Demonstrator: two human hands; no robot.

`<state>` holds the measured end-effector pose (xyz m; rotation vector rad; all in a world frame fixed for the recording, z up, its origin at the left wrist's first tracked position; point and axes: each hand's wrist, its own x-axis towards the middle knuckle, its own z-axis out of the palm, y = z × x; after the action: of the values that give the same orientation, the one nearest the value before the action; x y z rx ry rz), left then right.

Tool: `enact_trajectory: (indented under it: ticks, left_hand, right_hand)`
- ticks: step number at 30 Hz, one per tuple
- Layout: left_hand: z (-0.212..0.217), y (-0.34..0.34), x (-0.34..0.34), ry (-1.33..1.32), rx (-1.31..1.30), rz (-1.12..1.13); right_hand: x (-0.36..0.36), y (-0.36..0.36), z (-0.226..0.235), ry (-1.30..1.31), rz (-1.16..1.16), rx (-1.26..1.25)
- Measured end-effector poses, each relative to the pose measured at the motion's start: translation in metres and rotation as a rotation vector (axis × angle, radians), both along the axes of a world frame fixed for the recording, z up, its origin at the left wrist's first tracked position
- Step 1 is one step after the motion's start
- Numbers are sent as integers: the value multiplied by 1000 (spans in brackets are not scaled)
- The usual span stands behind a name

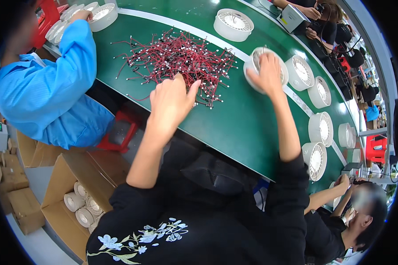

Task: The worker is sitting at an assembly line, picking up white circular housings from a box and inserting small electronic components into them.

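Note:
My left hand is at the near edge of a pile of thin red and black wire leads with small white connectors. Its thumb stands apart from the fingers, whose tips point down and are partly hidden; no lead shows in its grasp. My right hand is over a white round plastic housing, slightly blurred, with the fingers across its top and the thumb at its near left side. That housing looks tilted above the green table.
More white finned housings stand along the right, and another housing stands beyond the pile. A co-worker in a blue jacket sits at left, handling housings. A person in black works at lower right. An open carton holds white parts.

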<state>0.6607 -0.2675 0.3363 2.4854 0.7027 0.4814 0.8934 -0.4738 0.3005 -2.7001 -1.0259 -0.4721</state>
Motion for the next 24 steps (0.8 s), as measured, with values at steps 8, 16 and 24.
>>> enact_trajectory:
  ticks: [8,16,24]
  left_hand:
    - [8,65,15,229,-292,-432]
    - [40,135,36,318,-985,-603]
    - [58,156,62,391,-774,-701]
  right_hand:
    - [157,23,-14,-21,-192,-120]
    - [146,33,-8,53,-287,-192]
    - [88,38,52,91,-346,-335]
